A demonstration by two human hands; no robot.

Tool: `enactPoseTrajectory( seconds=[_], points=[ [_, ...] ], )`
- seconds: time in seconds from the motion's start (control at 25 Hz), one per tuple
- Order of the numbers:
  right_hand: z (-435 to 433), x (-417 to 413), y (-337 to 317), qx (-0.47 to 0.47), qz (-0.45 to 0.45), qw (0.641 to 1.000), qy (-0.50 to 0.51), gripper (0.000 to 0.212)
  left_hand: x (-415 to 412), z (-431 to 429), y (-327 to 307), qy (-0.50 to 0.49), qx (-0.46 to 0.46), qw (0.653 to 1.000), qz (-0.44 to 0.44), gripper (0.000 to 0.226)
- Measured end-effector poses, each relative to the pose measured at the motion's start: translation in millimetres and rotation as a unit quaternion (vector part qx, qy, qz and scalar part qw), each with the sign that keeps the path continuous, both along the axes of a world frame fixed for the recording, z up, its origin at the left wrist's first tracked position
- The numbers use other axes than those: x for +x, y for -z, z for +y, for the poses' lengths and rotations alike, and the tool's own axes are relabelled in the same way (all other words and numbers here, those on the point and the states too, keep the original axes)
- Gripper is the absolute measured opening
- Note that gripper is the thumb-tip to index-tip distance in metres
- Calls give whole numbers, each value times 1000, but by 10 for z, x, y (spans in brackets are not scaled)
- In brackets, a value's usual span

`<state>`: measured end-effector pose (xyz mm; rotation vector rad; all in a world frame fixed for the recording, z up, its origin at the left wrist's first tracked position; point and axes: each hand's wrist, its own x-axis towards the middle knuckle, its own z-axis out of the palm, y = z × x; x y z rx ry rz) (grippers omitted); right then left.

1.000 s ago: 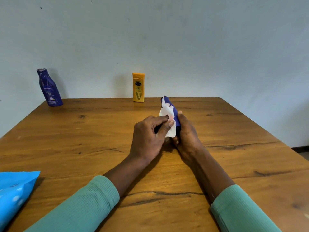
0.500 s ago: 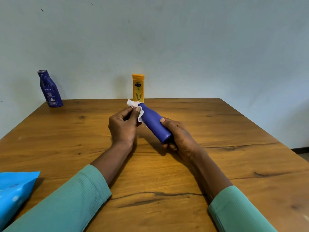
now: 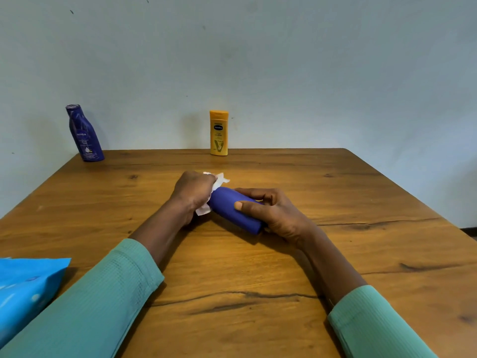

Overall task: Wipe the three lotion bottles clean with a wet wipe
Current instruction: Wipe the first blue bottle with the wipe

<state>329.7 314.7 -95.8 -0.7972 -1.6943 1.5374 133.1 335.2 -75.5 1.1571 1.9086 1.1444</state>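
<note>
1. The far end of the held blue bottle (image 3: 233, 213) was hidden under the left hand (image 3: 195, 193) and the wet wipe (image 3: 219, 179).
2. Most of the wet wipe was buried in that hand; only white edges showed.
3. The blue wipes pack (image 3: 23, 288) was cut off by the picture's left edge.
4. The fine print on the yellow bottle (image 3: 218, 133) and the Nivea bottle (image 3: 85, 135) was too small to read.

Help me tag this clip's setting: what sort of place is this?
Likely a plain indoor room, maybe a home: wooden table by a bare pale wall, Nivea bottle, blue wet-wipe pack.
</note>
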Motion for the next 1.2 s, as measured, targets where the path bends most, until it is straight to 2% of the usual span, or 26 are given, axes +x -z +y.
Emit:
enactPoseTrajectory(
  seconds=[0.08, 0.16, 0.28, 0.32, 0.4, 0.52, 0.6, 0.68, 0.76, 0.88, 0.96, 1.0, 1.04, 1.08, 1.16, 1.2],
  points=[
    [13, -24, 33, 32, -54, 998, 23, 48, -89, 7, -17, 8, -42, 997, -68, 21],
    [-2, -36, 27, 138, -148, 977, 70, 52, -80, 10, 20, -13, -6, 998, -64, 19],
    [-86, -133, -4, 359, -355, 853, 128, 75, 7, 10, 96, -54, 60, 996, 34, 21],
    [-117, -192, -12, 396, -385, 823, 134, 83, 32, -2, 109, -61, 75, 994, 41, 22],
    [-115, -279, -19, 439, -390, 793, 160, 85, 58, 5, 139, -53, 115, 992, 5, 26],
    [-71, -237, -44, 450, -322, 814, 177, 71, 96, -59, 118, -31, 204, 977, -58, 26],
    [-83, -183, -43, 410, -253, 860, 168, 64, 111, -113, 103, -15, 265, 962, -57, 29],
    [-97, -146, -71, 302, -169, 928, 142, 53, 98, -125, 117, 4, 306, 951, -34, 35],
    [-83, -104, -99, 185, -104, 973, 94, 45, 88, -124, 144, 28, 340, 940, -12, 42],
    [-74, -47, -98, 36, -6, 999, -29, 47, 105, -138, 141, 50, 410, 911, 7, 59],
    [-78, -45, -78, -53, 66, 992, -99, 50, 97, -127, 163, 57, 437, 897, 31, 72],
    [-78, -60, -71, -41, 59, 993, -93, 48, 85, -122, 174, 52, 428, 901, 42, 73],
    [-79, -84, -69, 33, 2, 998, -48, 43, 67, -112, 187, 40, 407, 911, 54, 68],
    [-78, -106, -59, 148, -94, 984, 18, 37, 49, -99, 199, 19, 382, 921, 69, 61],
    [-66, -146, -6, 321, -264, 900, 129, 43, 36, -71, 216, -31, 344, 933, 100, 46],
    [-65, -169, 0, 355, -287, 876, 157, 50, 44, -58, 212, -44, 340, 934, 102, 44]
  ],
)
